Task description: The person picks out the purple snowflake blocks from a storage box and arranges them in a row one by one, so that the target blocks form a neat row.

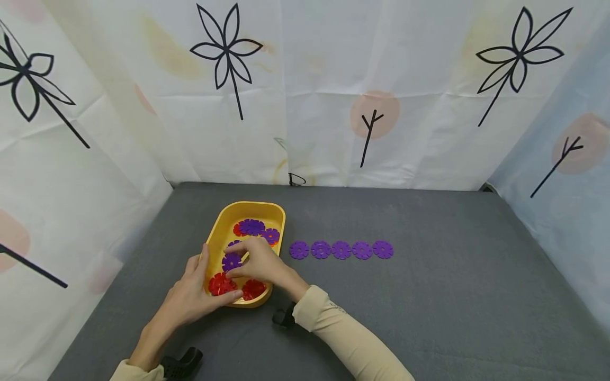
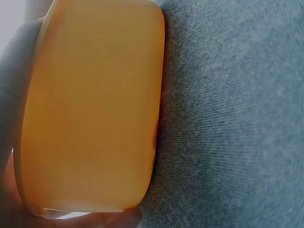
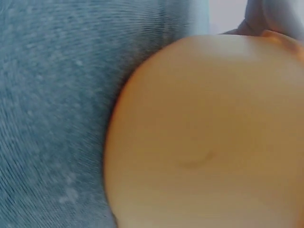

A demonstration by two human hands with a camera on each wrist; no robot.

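Note:
A yellow tray (image 1: 219, 233) holds purple flower-shaped discs (image 1: 251, 227) toward the back and red ones (image 1: 221, 284) at the front. My left hand (image 1: 195, 291) grips its front left corner, the thumb along the front rim and the fingers at the left side. In the left wrist view, the tray's wall (image 2: 95, 104) fills much of the picture. My right hand (image 1: 259, 260) reaches over the right rim into the tray. Its thumb and index finger are parted on either side of a purple disc (image 1: 231, 262); the tray's wall (image 3: 204, 128) hides these fingertips in the right wrist view.
Several purple discs (image 1: 341, 250) lie in a straight row on the grey table (image 1: 429, 296), right of the tray. A white patterned cloth (image 1: 324, 69) hangs behind the table and along its sides. Black wrist devices (image 1: 183, 364) sit under both forearms.

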